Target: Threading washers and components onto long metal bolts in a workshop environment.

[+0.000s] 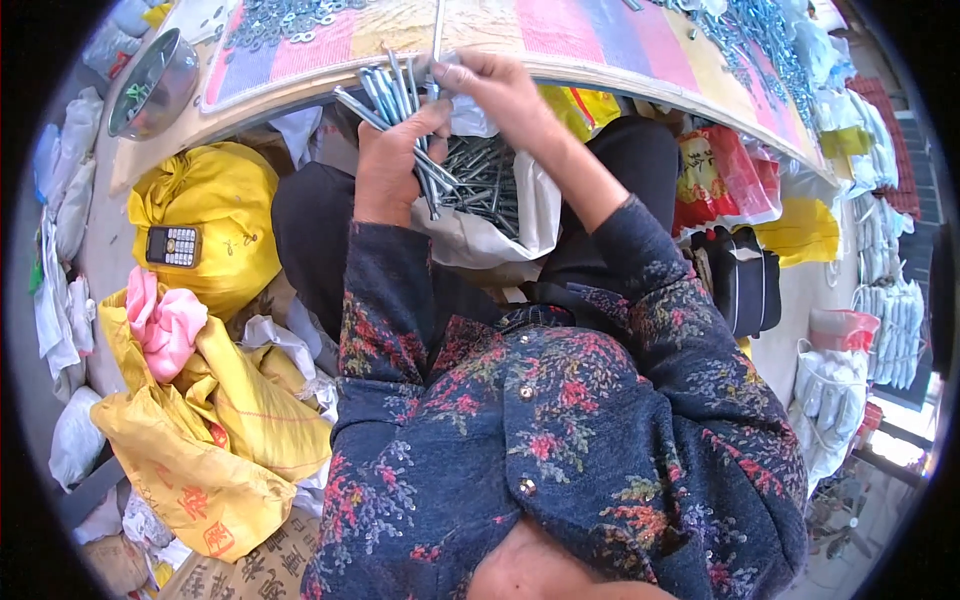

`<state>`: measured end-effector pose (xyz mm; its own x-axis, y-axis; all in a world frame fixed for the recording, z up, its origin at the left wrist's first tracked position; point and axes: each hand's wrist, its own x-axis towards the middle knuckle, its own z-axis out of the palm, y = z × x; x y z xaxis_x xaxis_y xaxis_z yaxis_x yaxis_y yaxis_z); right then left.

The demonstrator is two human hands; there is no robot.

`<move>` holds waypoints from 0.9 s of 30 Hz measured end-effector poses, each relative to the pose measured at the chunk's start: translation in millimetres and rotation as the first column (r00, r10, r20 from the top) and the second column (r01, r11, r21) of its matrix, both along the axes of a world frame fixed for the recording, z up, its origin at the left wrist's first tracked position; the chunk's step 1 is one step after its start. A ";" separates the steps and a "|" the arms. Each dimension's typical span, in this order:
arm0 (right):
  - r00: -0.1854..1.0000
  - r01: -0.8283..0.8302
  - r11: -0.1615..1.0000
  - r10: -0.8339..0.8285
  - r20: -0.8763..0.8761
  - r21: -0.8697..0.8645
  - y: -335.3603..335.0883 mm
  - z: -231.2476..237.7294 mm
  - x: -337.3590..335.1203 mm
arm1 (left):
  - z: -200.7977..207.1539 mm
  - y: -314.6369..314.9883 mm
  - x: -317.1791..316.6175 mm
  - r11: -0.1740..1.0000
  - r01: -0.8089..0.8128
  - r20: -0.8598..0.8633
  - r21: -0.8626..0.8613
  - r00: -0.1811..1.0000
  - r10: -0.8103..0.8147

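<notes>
My left hand (392,170) is wrapped round a bundle of long metal bolts (383,95), which fan out above and below the fist. Just right of it, my right hand (490,92) pinches one long bolt (437,40) that stands nearly upright in front of the table edge. Between my knees, below both hands, sits an open white bag (538,215) with many more long bolts (485,175) lying loose in it.
Ahead is a table with a striped cloth (480,30), bearing washers (270,25) at left and a heap of small fasteners (745,50) at right. A bowl (158,85) stands far left. Yellow sacks (215,200), a phone (174,246) and a black bag (738,280) lie around me.
</notes>
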<state>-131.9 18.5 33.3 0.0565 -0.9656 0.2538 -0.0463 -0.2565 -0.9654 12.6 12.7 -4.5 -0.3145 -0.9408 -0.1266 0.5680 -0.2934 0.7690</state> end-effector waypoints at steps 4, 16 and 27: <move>0.951 0.148 0.980 -0.177 -0.253 -0.130 4.1 -27.7 1.5 | 8.4 10.6 4.2 0.993 -0.083 0.203 -0.089 0.974 0.100; 0.977 0.081 0.983 -0.046 -0.206 0.165 8.0 -1.7 -5.4 | 26.9 24.3 -0.5 0.997 0.070 0.219 -0.020 0.974 -0.064; 0.874 0.421 0.907 -0.410 -0.263 -0.015 -23.5 -0.5 -77.8 | -6.5 14.3 -21.2 0.964 0.252 0.067 0.081 0.964 -0.257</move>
<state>-209.7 -5.0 32.8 -0.2947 -0.9237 0.2448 -0.3845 -0.1199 -0.9153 -8.6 27.0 -11.0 -0.5292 -0.8187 -0.2227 0.4082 -0.4758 0.7791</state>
